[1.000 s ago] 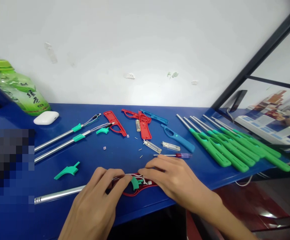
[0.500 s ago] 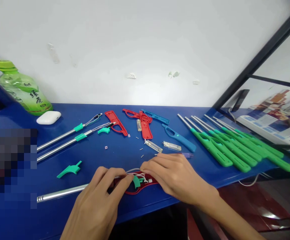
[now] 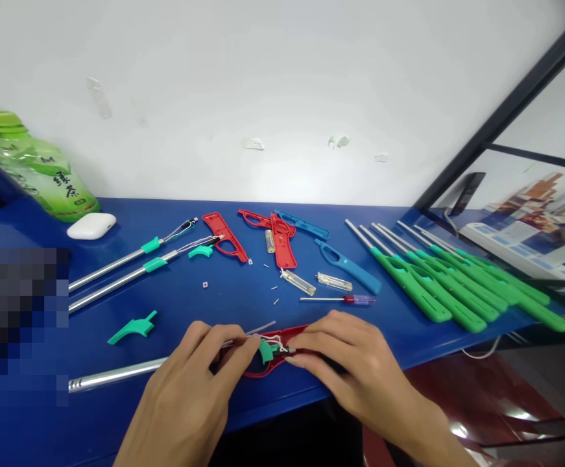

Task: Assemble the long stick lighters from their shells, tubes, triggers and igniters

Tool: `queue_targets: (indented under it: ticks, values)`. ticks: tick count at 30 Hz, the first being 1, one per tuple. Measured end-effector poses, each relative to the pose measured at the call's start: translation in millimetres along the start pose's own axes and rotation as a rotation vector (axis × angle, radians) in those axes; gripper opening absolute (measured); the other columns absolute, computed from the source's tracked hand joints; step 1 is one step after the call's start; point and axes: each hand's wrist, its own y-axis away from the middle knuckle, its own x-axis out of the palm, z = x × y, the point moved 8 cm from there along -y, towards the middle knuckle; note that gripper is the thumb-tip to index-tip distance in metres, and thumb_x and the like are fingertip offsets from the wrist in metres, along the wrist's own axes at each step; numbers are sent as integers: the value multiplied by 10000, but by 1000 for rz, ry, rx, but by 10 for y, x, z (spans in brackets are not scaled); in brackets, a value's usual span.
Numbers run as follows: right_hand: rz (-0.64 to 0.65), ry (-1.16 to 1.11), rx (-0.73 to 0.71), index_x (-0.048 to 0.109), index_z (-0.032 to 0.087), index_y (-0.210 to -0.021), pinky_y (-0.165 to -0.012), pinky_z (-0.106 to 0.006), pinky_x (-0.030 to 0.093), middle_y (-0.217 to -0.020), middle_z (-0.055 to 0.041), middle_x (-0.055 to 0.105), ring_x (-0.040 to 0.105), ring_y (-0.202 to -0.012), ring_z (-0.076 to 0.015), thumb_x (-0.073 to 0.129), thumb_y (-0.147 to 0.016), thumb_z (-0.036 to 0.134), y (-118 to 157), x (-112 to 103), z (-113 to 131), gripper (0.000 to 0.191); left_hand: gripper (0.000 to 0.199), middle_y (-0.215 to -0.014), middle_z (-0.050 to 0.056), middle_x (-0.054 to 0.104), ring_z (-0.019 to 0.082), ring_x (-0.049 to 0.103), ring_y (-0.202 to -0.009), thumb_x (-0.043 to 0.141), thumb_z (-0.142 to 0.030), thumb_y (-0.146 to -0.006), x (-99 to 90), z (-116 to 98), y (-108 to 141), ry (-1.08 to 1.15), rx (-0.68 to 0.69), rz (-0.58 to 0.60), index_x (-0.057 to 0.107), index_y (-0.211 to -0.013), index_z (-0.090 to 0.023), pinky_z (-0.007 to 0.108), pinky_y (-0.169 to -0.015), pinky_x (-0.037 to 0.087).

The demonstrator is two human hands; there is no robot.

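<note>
A red half-shell of a lighter handle [image 3: 296, 333] lies near the table's front edge between my hands. Set inside it are a green trigger [image 3: 265, 351] and thin white wires [image 3: 276, 338]. A long metal tube [image 3: 117, 375] runs out to the left from under my left hand [image 3: 192, 383], whose fingers are closed on the shell's left part. My right hand [image 3: 355, 363] pinches the small igniter end [image 3: 289, 351] beside the trigger, its fingertips covering most of it. A thin clear strip or tube [image 3: 263, 327] sticks up behind the shell.
Behind my hands lie a screwdriver [image 3: 359, 299], clear fuel tanks [image 3: 335, 281], red shells [image 3: 224, 235] and blue shells [image 3: 348, 264]. Green lighters [image 3: 418, 288] line the right. Two wired tubes [image 3: 117, 267], a loose green trigger [image 3: 133, 328], a white case [image 3: 91, 226] and a bottle [image 3: 43, 168] are left.
My right hand has moved from the thin clear strip down to the igniter end and pinches it, uncovering the screwdriver. The left hand keeps its hold on the shell.
</note>
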Motion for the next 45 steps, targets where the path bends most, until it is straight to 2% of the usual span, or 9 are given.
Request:
queue_targets:
  ticks: [4, 9, 13, 17, 23, 32, 38, 42, 45]
  values:
    - [10, -32, -36, 766, 223, -1124, -789, -332, 534, -1038, 2, 831, 723, -851, -181, 668, -1084, 165, 48, 60, -19, 121, 541, -1202, 83, 693, 202, 606, -969, 472, 18, -970, -16, -9, -17, 21, 11, -11, 655, -1422, -219, 270, -710, 583]
    - [6, -55, 12, 757, 226, -1091, -803, -322, 531, -998, 14, 812, 715, -845, -169, 686, -1077, 182, 27, 64, -36, 84, 483, -1184, 98, 688, 219, 585, -980, 483, 0, -987, -117, -129, -76, 14, 14, -25, 658, -1403, -173, 302, -745, 584]
    - [16, -50, 68, 745, 238, -1074, -813, -320, 530, -978, 20, 799, 706, -834, -166, 691, -1083, 235, 1, 68, -31, 55, 335, -1139, 116, 668, 250, 580, -996, 542, -148, -1058, -184, -211, -97, 31, 22, -47, 673, -1367, -145, 364, -784, 597]
    - [34, -27, 62, 730, 223, -1039, -783, -318, 517, -947, 0, 771, 681, -829, -169, 600, -1129, 246, 10, 99, 1, 160, 278, -1086, 100, 671, 244, 593, -952, 561, -214, -1084, -164, -212, -96, 14, 37, -53, 699, -1321, -170, 366, -752, 582]
    - [-9, 135, -62, 714, 207, -1011, -705, -343, 443, -919, -22, 731, 569, -747, -171, 604, -1114, 219, 47, 110, 133, 151, 275, -1086, 97, 692, 240, 618, -942, 543, -207, -1090, -130, -215, -67, -22, 42, -59, 714, -1304, -180, 368, -760, 574]
    - [-17, 130, -72, 727, 209, -1039, -706, -348, 431, -908, -15, 718, 560, -758, -171, 638, -1092, 193, 75, 88, 163, 105, 339, -1100, 103, 705, 242, 641, -924, 479, -168, -1088, -129, -241, -26, -80, 76, -19, 723, -1322, -189, 374, -735, 597]
    - [-44, 119, -13, 736, 216, -1025, -677, -345, 410, -874, -5, 707, 551, -721, -165, 589, -1120, 218, 98, 93, 131, 175, 328, -1201, 82, 741, 282, 666, -1075, 492, -185, -1093, -77, -188, 19, -115, 108, -23, 742, -1300, -234, 422, -887, 619]
    - [18, 95, 19, 723, 231, -1048, -737, -348, 434, -932, -3, 733, 593, -777, -180, 585, -1128, 239, 79, 123, 102, 160, 337, -1174, 57, 756, 269, 696, -1010, 458, -221, -1111, -63, -177, 14, -106, 138, 39, 749, -1273, -271, 398, -803, 628]
    - [67, 35, 77, 708, 254, -1056, -788, -343, 445, -948, 18, 752, 630, -809, -182, 619, -1123, 291, 35, 164, 52, 118, 334, -1166, 60, 761, 254, 718, -1001, 455, -227, -1117, -140, -185, -15, -124, 107, 3, 736, -1293, -262, 382, -824, 631]
